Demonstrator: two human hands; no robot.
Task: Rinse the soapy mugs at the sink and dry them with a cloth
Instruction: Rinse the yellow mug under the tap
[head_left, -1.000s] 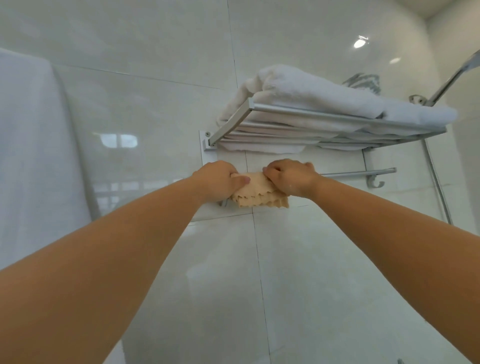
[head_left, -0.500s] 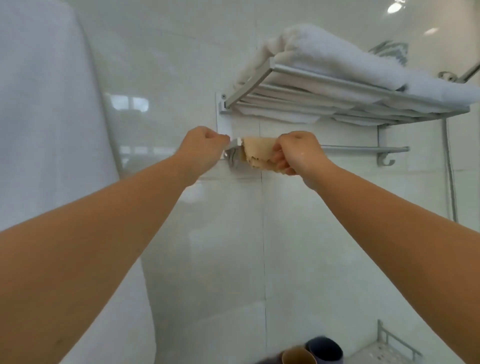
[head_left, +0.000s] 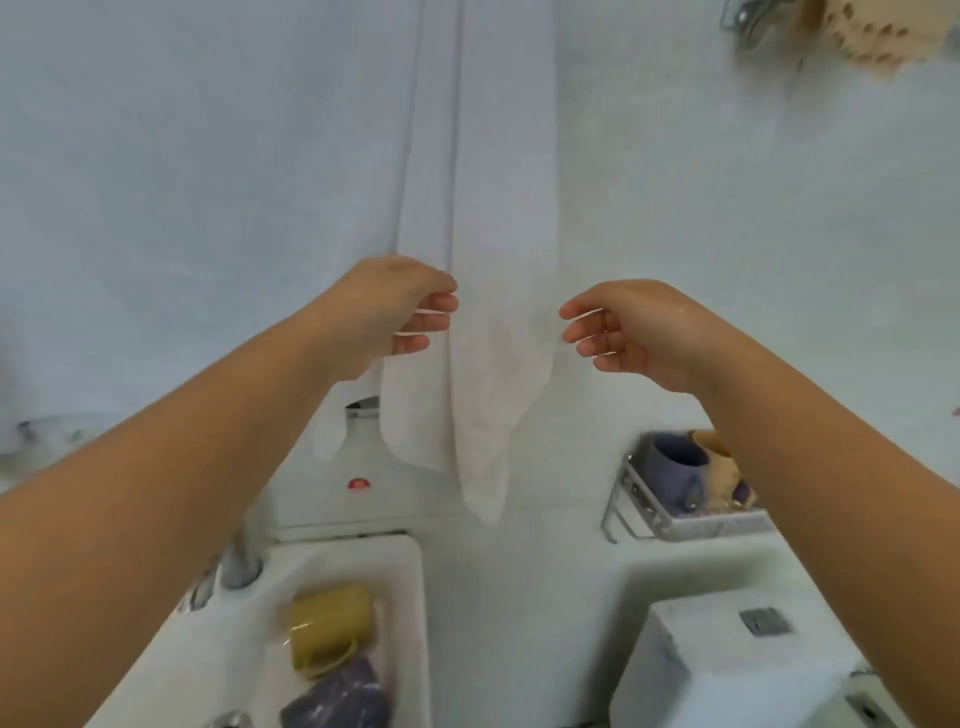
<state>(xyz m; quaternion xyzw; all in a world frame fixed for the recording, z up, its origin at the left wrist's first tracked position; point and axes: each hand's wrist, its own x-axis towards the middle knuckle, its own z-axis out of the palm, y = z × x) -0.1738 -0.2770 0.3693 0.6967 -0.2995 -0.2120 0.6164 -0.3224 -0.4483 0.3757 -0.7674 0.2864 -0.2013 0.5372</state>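
Note:
A beige cloth (head_left: 862, 36) hangs at the top right corner, well above both hands. My left hand (head_left: 400, 312) and my right hand (head_left: 618, 327) hover in the air with loosely curled fingers and hold nothing. Between them hangs a long white towel (head_left: 488, 364); my left fingers are at its edge. Below, in the white sink (head_left: 410, 571), lie a yellow mug (head_left: 327, 623) and a purple mug (head_left: 337, 696). A blue-grey mug (head_left: 670, 473) and a tan mug (head_left: 722, 467) stand in a wire wall rack (head_left: 649, 519) under my right forearm.
A white jug with a red label (head_left: 358, 457) stands behind the sink. A chrome tap (head_left: 239, 561) is at the sink's left. A white toilet tank (head_left: 727, 665) fills the lower right. White tiled wall lies behind everything.
Both hands have let go of the beige cloth, which stays up by the rail. The hands dropped down and the view tilted down to the sink and mugs.

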